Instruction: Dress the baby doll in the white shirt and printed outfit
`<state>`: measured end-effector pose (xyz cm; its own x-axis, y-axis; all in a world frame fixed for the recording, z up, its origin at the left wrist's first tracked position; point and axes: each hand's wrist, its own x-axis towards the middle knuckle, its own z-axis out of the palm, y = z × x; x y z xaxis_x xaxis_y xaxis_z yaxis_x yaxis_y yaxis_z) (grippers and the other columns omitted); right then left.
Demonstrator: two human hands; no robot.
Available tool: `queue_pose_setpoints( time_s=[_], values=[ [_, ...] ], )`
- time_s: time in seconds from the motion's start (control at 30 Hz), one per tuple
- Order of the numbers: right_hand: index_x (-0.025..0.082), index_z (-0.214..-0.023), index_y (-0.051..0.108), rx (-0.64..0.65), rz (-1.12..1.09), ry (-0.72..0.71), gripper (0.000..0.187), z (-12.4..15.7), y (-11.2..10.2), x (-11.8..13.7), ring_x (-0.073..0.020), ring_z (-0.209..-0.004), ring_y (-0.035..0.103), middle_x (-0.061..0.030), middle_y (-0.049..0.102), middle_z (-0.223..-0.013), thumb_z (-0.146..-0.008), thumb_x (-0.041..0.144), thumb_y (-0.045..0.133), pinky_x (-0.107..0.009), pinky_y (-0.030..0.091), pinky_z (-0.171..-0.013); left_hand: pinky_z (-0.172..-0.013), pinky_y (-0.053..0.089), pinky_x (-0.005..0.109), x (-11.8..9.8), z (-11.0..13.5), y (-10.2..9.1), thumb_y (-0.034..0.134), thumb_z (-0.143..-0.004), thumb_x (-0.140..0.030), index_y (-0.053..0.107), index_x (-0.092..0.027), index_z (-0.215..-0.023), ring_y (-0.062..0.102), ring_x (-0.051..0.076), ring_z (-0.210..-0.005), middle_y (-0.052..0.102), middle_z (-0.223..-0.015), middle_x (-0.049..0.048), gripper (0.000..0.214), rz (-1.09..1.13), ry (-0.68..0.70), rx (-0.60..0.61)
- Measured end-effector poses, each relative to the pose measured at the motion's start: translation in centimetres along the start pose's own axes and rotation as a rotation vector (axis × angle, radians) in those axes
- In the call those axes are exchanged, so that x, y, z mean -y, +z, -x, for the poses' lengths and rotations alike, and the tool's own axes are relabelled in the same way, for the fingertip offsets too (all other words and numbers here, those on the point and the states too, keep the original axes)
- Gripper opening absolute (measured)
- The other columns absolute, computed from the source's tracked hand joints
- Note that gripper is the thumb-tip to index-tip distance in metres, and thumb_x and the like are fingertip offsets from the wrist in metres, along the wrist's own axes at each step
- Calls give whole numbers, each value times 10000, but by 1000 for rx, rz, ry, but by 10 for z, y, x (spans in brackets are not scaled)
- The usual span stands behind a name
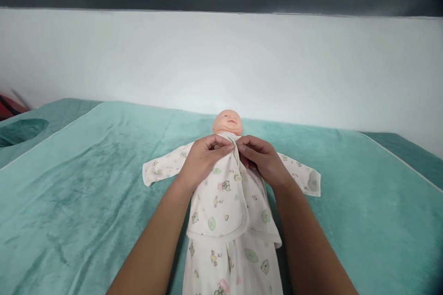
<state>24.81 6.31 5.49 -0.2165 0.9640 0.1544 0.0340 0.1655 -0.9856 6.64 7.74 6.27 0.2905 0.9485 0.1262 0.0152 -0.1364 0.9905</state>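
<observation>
A baby doll (227, 122) lies on its back on a teal blanket (86, 184), head away from me. It wears a white printed baby garment (224, 203) with small animal figures, sleeves spread to both sides. My left hand (204, 159) pinches the garment's front flap near the collar, fingers closed on the cloth. My right hand (263, 159) grips the facing edge of the garment at the doll's chest, fingers curled. Both hands meet just under the doll's chin.
The teal blanket covers a wide flat bed surface that runs against a white wall (221, 60). A darker teal fold (20, 130) lies at the far left, and a red object (8, 106) shows at the left edge.
</observation>
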Motion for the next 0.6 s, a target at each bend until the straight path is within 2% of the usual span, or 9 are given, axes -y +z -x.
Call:
queue_pose_setpoints(
  time_s=[0.2,0.43,0.6],
  values=[
    [243,-893,574,-18,147,52,157,2,1,2,-97,-521,344,84,378,-566,-821,347,667,-236,254,-501,-661,400,262,-1,0,0,697,-774,-420,723,-197,-789,536,147,-722,641,-763,6,225,-34,11,-6],
    [242,-853,530,-85,244,15,221,1,7,5,-91,-510,310,92,338,-559,-799,387,688,-226,220,-480,-568,321,250,-3,1,-2,694,-772,-398,717,-218,-843,449,118,-619,528,-661,-25,194,-81,19,27],
    [243,-893,565,-78,207,42,238,1,5,4,-95,-509,329,87,362,-570,-769,388,707,-228,235,-470,-625,370,239,1,0,-2,660,-796,-304,705,-201,-860,513,117,-680,588,-731,-14,129,-45,36,12]
  ],
)
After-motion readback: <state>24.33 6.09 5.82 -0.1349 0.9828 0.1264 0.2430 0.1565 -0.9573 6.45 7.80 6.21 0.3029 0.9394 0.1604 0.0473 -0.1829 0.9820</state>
